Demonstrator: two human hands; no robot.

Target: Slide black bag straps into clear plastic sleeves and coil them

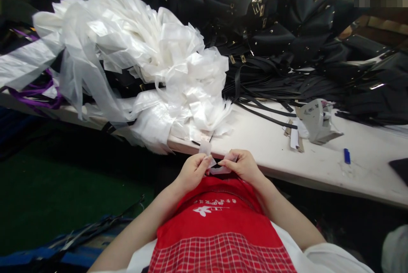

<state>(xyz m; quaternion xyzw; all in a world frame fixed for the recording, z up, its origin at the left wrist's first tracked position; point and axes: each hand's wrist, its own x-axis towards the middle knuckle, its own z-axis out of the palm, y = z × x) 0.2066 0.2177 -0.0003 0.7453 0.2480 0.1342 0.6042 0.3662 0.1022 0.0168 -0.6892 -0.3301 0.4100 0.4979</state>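
Both hands are in front of my red apron, close to the table's front edge. My left hand (196,170) is closed, pinching a thin whitish translucent strip (219,170) between thumb and fingers. At the strip's other side my right hand (244,165) pinches it too, thumb against forefinger. The strip hangs in a shallow curve between them, and one end sticks up above my left hand. A large heap of white plastic-like strips (178,64) lies just beyond, some of it drooping over the table edge.
Black bags with metal fittings (270,13) are piled behind. Black straps (270,83) lie on the white table (255,141). To the right are a grey-white open packet (318,122) and a small blue object (347,156). Purple straps (38,96) hang at the left.
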